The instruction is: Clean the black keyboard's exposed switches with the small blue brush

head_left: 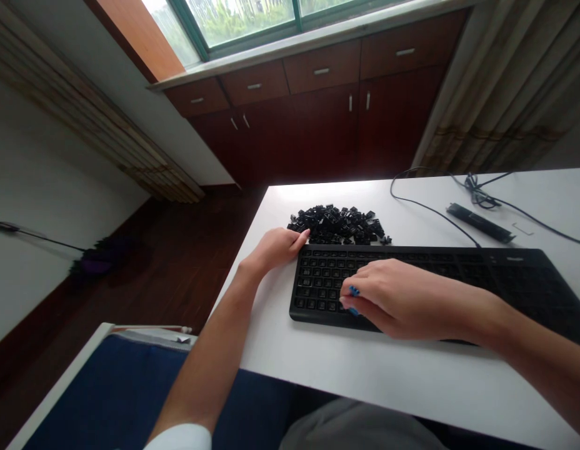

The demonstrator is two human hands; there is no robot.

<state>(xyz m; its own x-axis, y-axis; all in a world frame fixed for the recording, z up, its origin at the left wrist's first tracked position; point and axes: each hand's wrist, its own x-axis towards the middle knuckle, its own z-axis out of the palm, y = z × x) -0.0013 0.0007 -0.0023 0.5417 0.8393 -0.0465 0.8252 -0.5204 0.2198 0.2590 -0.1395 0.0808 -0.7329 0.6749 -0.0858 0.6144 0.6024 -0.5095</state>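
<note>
Cabinet, far side: drawers and doors closed, contents not visible. White table bears keyboard, centre to right; key-level work on its left part appears in hand, the next move judged to call for steadiness. Heap of black pieces lies just beyond. Left hand: at far left corner, grip cannot be told. Right hand: pinched narrow, apparently on small blue item.
</note>
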